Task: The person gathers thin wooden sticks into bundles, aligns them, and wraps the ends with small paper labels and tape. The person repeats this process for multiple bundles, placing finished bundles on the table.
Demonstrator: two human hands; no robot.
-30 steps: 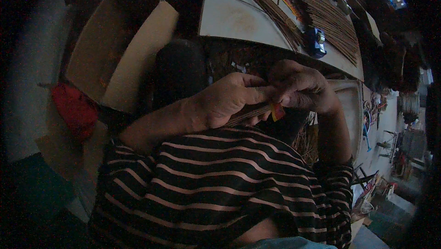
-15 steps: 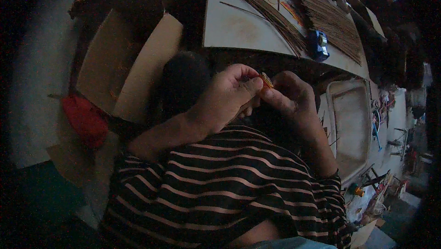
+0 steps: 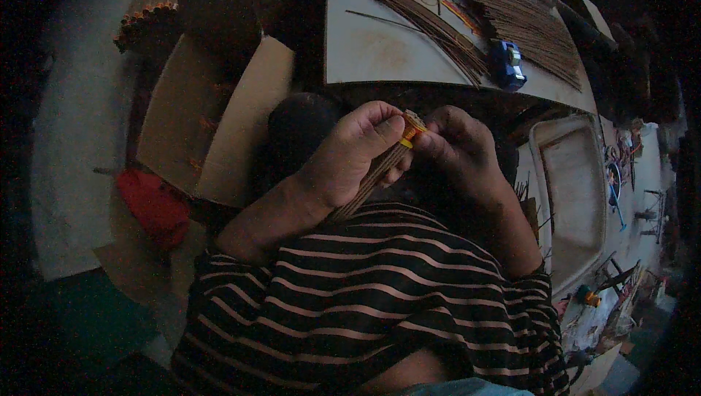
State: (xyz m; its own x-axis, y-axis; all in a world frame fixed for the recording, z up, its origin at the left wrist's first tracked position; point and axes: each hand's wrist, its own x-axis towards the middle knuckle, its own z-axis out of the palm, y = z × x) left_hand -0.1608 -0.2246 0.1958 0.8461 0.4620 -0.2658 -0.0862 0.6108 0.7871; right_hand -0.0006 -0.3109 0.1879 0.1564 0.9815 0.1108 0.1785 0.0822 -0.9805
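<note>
My left hand is wrapped round a bundle of thin brown sticks, which look like incense sticks. The bundle slants from my lap up to the fingertips. An orange and yellow band circles its upper end, where the pale stick tips show. My right hand is closed at that end, thumb and forefinger pinching the band; its other fingers curl in shadow. Both hands meet above my lap, in front of the table edge.
Ahead stands a white table with loose brown sticks and a blue tape dispenser. An open cardboard box is at left, near a red cloth or bag. A pale rectangular tub lies to the right.
The bundle has turned, so its brown shafts now show below my left hand and more of the band is visible. Both hands stay together; the view has shifted slightly.
</note>
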